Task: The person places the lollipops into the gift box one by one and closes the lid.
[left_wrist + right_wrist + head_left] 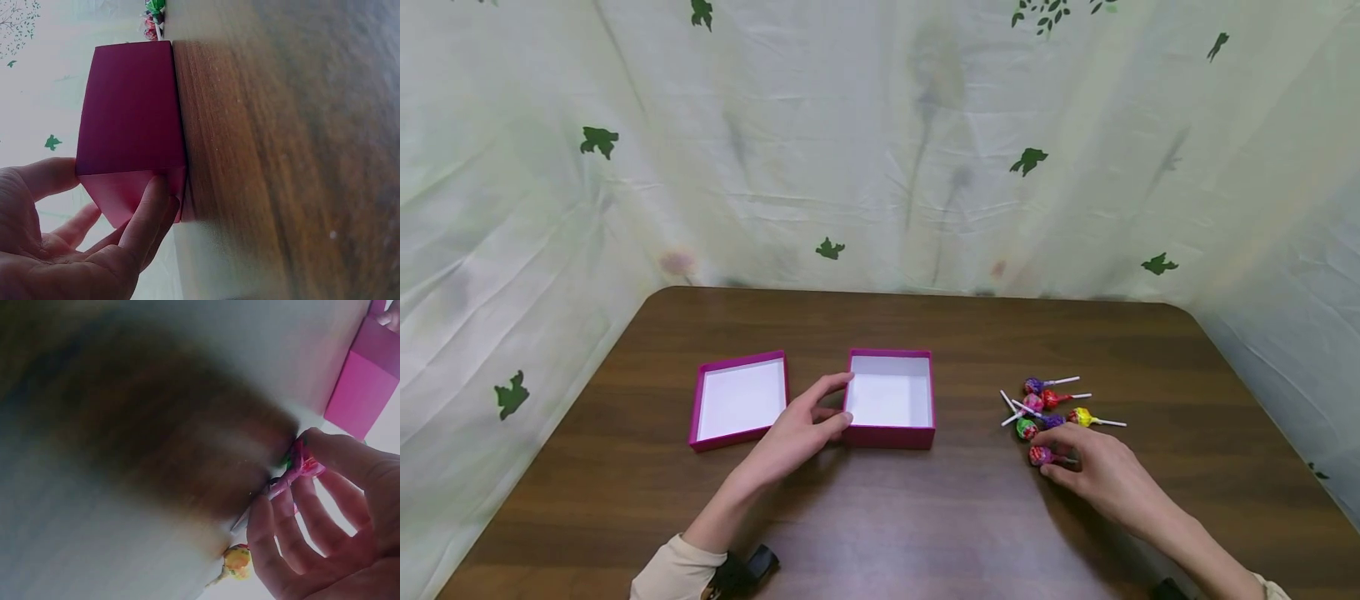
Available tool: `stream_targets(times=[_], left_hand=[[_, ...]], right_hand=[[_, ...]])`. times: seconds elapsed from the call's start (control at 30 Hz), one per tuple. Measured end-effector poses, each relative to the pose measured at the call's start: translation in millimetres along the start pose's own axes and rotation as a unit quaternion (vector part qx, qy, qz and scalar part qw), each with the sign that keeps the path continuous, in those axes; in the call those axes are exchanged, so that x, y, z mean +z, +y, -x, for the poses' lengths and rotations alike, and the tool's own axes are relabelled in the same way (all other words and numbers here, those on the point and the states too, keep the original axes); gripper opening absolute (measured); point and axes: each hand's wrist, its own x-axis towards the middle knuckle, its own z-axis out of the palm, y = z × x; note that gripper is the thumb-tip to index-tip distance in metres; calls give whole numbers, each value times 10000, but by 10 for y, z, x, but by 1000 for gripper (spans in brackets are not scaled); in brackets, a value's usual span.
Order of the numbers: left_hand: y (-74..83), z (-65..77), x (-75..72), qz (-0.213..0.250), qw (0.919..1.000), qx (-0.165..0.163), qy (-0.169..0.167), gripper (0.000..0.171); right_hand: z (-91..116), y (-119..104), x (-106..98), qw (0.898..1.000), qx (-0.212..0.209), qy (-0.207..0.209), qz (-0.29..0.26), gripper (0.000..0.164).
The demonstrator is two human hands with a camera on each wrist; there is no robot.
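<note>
My left hand [801, 433] rests against the left side of a magenta box [889, 438] with a white inside and no lid on. In the left wrist view, the fingertips touch one wall of the box [131, 109] and the thumb lies at its edge. On the right, my right hand [1105, 471] pinches a lollipop [1040, 455] in a pink-red wrapper, low over the table. The right wrist view shows the lollipop [300, 464] between thumb and fingers. Just beyond the hand lie several lollipops, including a green one [1027, 429] and a yellow one [1079, 416].
The box's magenta lid [741, 400] lies with its white inside up, left of the box. Everything is on a brown wooden table [970, 517]. A pale curtain [865, 150] with green leaf prints hangs behind it and at both sides.
</note>
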Motion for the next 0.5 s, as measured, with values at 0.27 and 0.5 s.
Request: stream_targets(times=[0.27,0.5], left_hand=[[-35,-12,2,161,9999,6,-25,53],[-29,-10,6,151,9999,-52,25,53]], right_hand=[[2,-16,12,9977,-392,248,-502,33],[-64,-190,25,9873,-653,429,-1383,36]])
